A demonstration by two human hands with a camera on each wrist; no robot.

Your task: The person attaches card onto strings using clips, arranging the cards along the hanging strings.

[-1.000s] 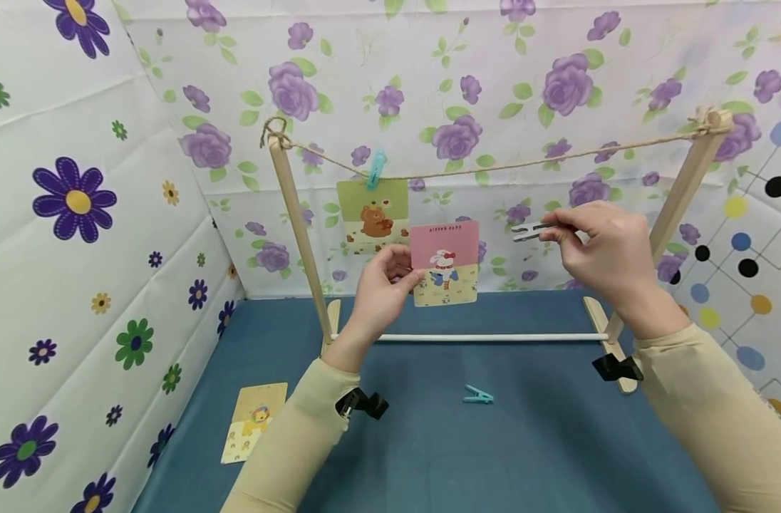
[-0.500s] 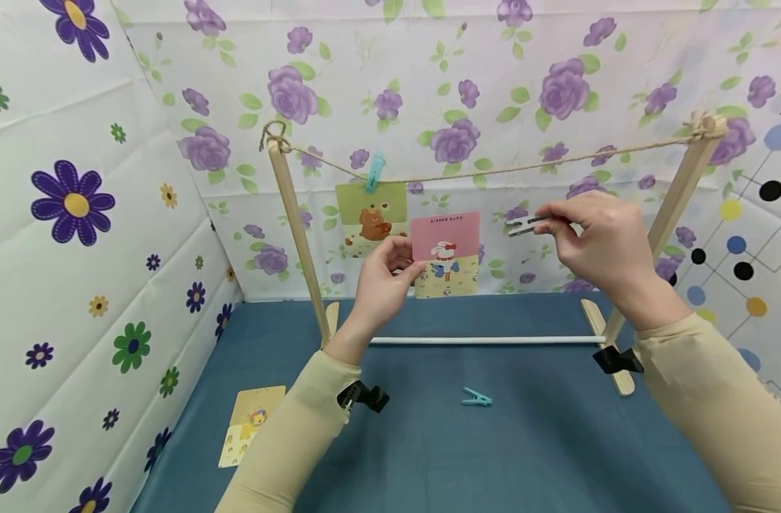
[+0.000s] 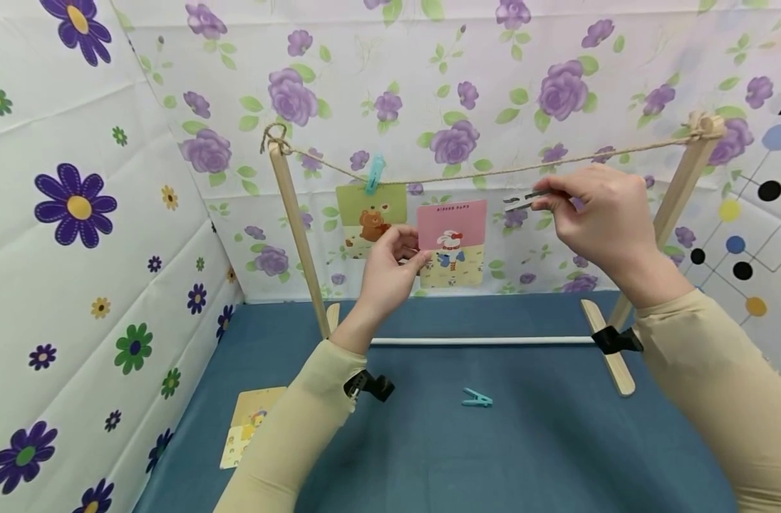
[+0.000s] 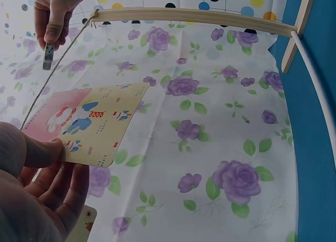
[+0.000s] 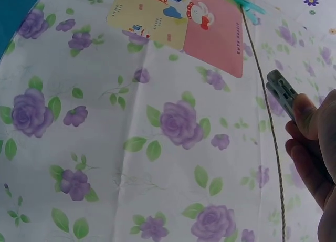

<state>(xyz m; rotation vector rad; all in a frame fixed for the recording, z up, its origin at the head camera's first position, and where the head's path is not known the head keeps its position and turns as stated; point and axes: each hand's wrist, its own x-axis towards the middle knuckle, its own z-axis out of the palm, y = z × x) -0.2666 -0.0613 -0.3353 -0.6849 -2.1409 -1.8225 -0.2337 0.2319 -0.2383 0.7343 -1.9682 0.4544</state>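
In the head view, the pink card point(image 3: 452, 244) has its top edge just below the string point(image 3: 480, 175), with a narrow gap to the green card point(image 3: 373, 217) under the blue peg point(image 3: 375, 174). Rightward, the string climbs to the right post point(image 3: 685, 178). On the blue counter point(image 3: 429, 463) lie a loose peg point(image 3: 477, 398) and a yellow card point(image 3: 246, 427); flowered cloth point(image 3: 403, 71) stands behind. Of the hands, the left hand point(image 3: 392, 271) pinches the pink card's left edge; the right hand point(image 3: 601, 214) pinches a grey peg point(image 3: 517, 202), tip pointing left, apart from the card.
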